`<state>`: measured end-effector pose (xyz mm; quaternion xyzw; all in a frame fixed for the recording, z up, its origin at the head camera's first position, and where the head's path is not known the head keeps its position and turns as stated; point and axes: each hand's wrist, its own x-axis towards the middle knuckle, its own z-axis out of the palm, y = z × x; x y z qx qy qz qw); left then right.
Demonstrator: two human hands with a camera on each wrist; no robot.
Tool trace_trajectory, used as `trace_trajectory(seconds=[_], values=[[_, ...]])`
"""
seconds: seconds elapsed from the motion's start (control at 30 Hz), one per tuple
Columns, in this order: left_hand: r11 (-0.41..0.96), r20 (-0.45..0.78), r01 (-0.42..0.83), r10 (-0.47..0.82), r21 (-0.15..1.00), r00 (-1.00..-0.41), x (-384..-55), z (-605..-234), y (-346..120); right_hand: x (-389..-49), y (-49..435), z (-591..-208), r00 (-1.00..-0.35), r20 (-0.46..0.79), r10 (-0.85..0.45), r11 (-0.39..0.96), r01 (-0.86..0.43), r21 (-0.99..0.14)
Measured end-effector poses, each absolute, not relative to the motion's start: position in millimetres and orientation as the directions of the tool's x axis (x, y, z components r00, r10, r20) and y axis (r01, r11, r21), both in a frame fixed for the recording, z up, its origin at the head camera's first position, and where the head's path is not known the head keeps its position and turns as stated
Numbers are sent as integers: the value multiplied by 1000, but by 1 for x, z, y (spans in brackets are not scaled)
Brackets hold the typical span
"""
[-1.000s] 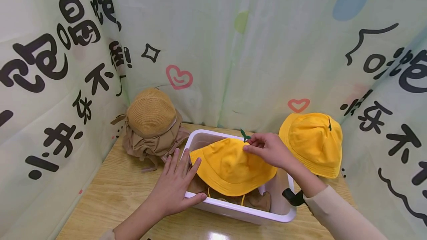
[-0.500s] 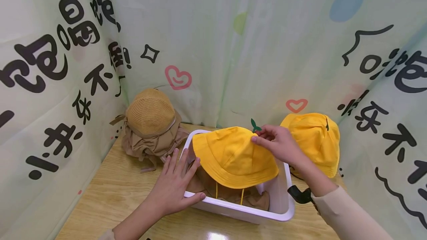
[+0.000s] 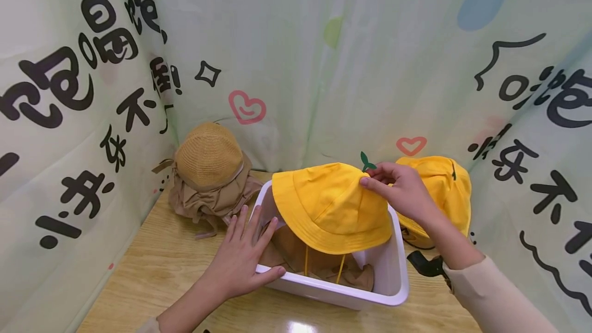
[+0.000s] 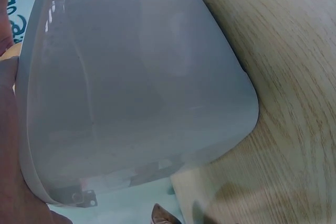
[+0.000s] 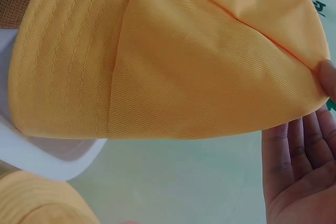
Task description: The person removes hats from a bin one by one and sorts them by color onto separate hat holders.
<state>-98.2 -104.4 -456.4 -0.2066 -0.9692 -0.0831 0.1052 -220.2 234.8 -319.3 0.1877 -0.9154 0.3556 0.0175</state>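
**I Pinched a Yellow Hat [image 3: 333, 204] Over a White Tub [image 3: 324, 294]**

At the centre of the head view, the yellow hat hid much of the white tub's inside, and I couldn't tell whether its brim touched the rim. My right hand [image 3: 409, 191] had the crown pinched beside the green sprout [image 3: 365, 160], thumb showing, most other fingertips hidden; the right wrist view cut that hand off. My left hand [image 3: 245, 261] lay at the tub's rim, left of centre, fingers straight and spread; the left wrist view caught only a strip of it. What the brown cloth [image 3: 289, 248] in the tub was, I couldn't make out.

The table [image 3: 185, 276] was pale grained wood, with glare at bottom centre. Pale curtains [image 3: 287, 40] rose behind and on both sides, their black writing [image 3: 51, 86] running off the left and right edges.

I counted two yellow hats, the second hat [image 3: 441, 189] partly behind my right hand; one straw hat [image 3: 210, 155], left of centre; one tub; and two yellow cords [image 3: 341, 269] below the brim.
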Motion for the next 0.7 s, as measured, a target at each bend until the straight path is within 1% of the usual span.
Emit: trace_trajectory(seconds=[0.43, 0.7], values=[[900, 251, 420, 383, 116, -889, -99, -457, -105, -220, 240, -300, -923, 240, -301, 682, -384, -622], [901, 261, 421, 383, 105, -886, -99, -457, -104, -220, 247, -291, -936, 240, -259, 702, -353, -619]])
